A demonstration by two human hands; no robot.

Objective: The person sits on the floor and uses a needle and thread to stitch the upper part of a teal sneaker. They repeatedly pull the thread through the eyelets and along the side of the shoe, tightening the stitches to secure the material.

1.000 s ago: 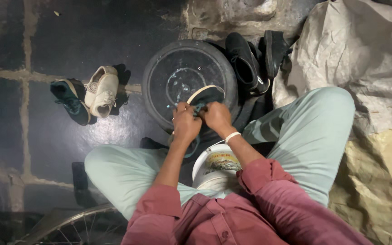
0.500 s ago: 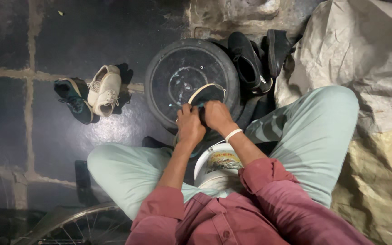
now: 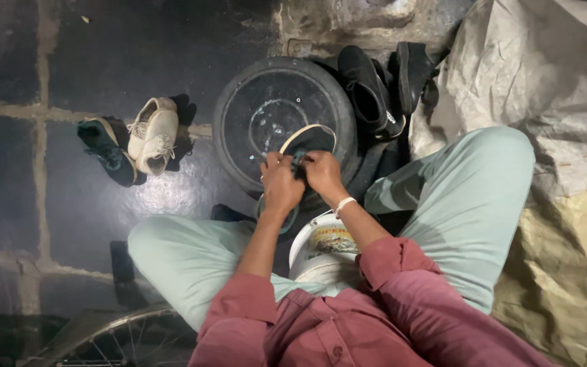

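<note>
Fingers (image 3: pixel 274 163) of both our left hand (image 3: pixel 281 187) and right hand (image 3: pixel 322 173) are gripping a dark shoe (image 3: pixel 305 143) at frame centre, over the round black basin (image 3: pixel 239 129). We are sitting with a white bucket (image 3: pixel 321 248) between our legs.

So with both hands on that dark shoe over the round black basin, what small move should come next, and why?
Probably a short rub along the pale sole edge. Both the left hand and the right hand grip the dark shoe right above the black basin, which seems to hold water, so the shoe is already placed for washing. What exactly the fingers pinch is too dark to tell.
</note>
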